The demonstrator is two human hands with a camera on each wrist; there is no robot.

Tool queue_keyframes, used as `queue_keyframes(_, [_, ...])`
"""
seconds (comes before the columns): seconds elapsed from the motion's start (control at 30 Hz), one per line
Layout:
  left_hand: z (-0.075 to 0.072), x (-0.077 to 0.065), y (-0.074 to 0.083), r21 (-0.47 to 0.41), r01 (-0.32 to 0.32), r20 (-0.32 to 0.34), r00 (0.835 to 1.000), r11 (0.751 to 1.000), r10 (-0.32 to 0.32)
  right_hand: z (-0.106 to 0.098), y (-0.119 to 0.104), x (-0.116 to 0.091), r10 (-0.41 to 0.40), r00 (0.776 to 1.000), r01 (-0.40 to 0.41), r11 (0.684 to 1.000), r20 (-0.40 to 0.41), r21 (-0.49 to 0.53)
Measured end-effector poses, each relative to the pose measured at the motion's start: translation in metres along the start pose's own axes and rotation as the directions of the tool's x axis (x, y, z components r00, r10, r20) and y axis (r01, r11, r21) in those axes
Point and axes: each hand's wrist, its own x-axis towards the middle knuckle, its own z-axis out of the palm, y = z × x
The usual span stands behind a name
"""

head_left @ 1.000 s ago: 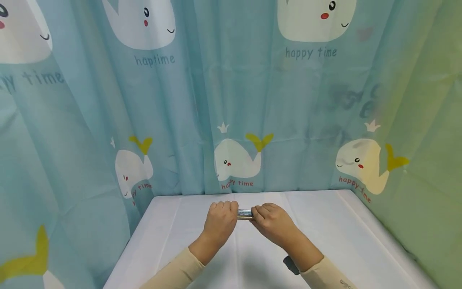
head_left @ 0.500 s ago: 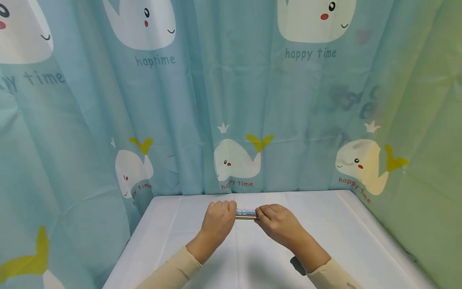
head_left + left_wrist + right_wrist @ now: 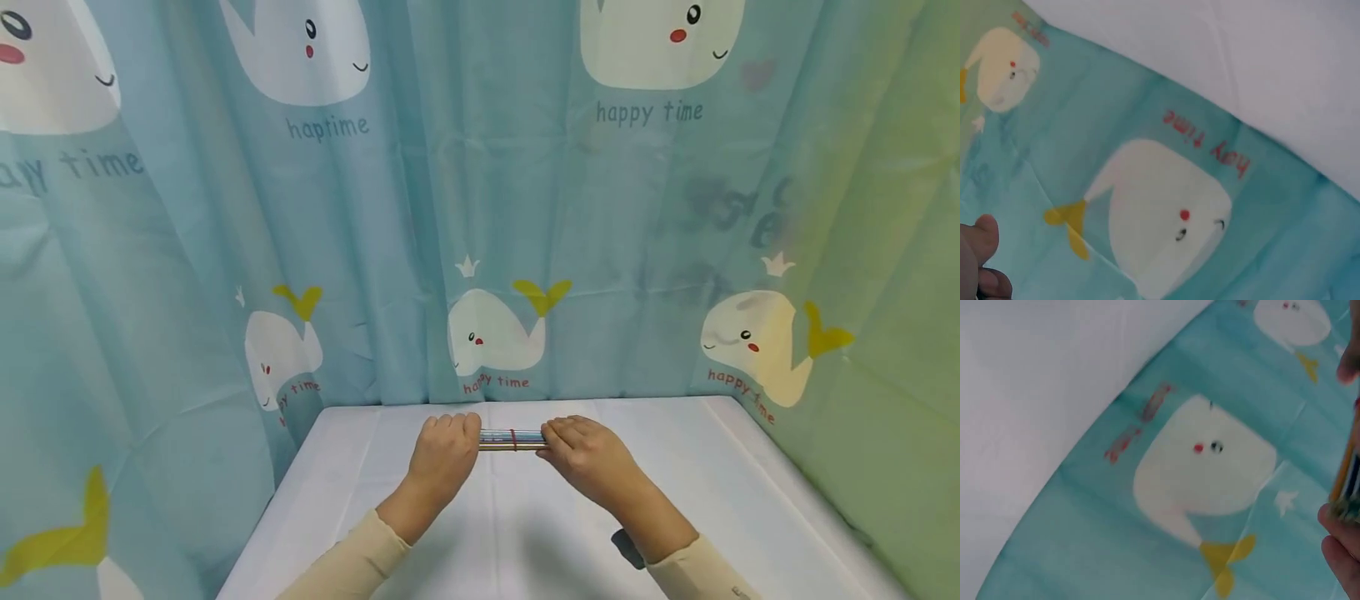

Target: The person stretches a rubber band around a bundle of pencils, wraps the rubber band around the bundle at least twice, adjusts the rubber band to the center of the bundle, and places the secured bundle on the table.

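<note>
In the head view a bundle of slim pencils lies crosswise between the two hands, above the table. A thin red rubber band circles its middle. My left hand grips the left end with curled fingers, hiding that end. At the other end my right hand holds the bundle between thumb and fingers. The right wrist view catches the bundle's ends at the right edge, beside fingers. Only some fingers of the left hand enter the left wrist view, at lower left.
A white-covered table spreads beneath the hands. Behind it and along both sides hangs a blue-green curtain printed with whales. A dark grey piece sits under the right wrist.
The hands have drawn apart, the right one moving right and the left one slightly left. More of the bundle shows between them, and the red band has come into view.
</note>
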Motion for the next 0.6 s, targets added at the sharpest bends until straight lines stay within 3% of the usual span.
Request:
queue_keyframes(0.17, [-0.004,0.002,0.014,-0.015,-0.039,0.072,0.997,0.999,0.04,0.01,-0.015,0.014,-0.055,0.998,0.055,0.998,-0.011,-0.031])
queue_keyframes(0.3, [-0.006,0.004,0.022,-0.021,-0.042,0.083,0.996,0.999,0.044,0.014,-0.026,0.022,-0.041,0.999,0.04,0.999,-0.021,-0.024])
queue_keyframes(0.43, [-0.004,0.004,0.017,-0.028,-0.015,0.048,0.999,0.999,0.016,0.01,-0.023,0.018,0.004,1.0,-0.004,1.0,-0.019,0.017])
queue_keyframes(0.6, [-0.001,-0.001,0.002,-0.01,0.02,-0.006,1.0,1.0,-0.02,0.003,-0.007,0.003,0.035,0.999,-0.035,0.999,-0.023,-0.009])
